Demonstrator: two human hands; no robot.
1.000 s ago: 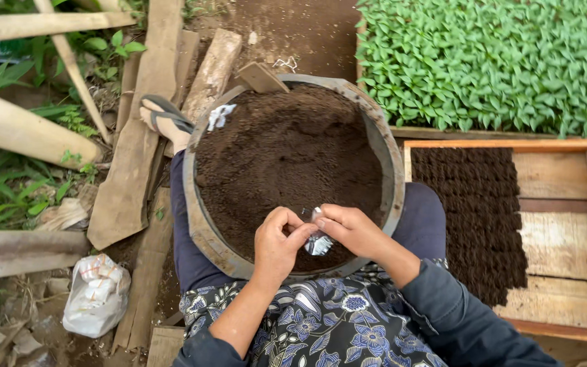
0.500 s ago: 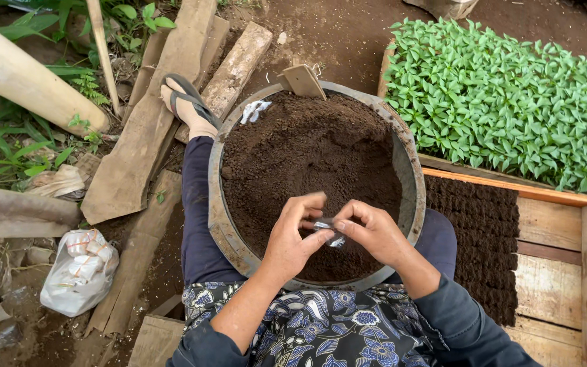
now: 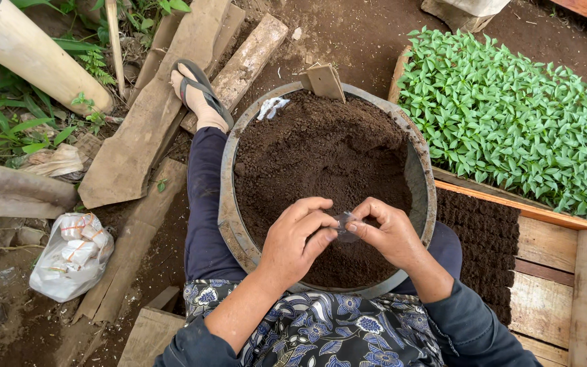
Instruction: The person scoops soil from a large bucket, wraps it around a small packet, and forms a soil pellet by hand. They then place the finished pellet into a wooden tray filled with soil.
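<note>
Both hands (image 3: 341, 234) pinch small, clear, crumpled plastic bag (image 3: 345, 225).

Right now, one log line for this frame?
left hand: pinching small clear bag | right hand: pinching same bag | below: basin of soil | right: seedlings

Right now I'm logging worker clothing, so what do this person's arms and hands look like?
Both hands, left hand and right hand, are bare, no gloves or rings visible. Dark blue-grey sleeves are pushed up, leaving the forearms uncovered.
</note>
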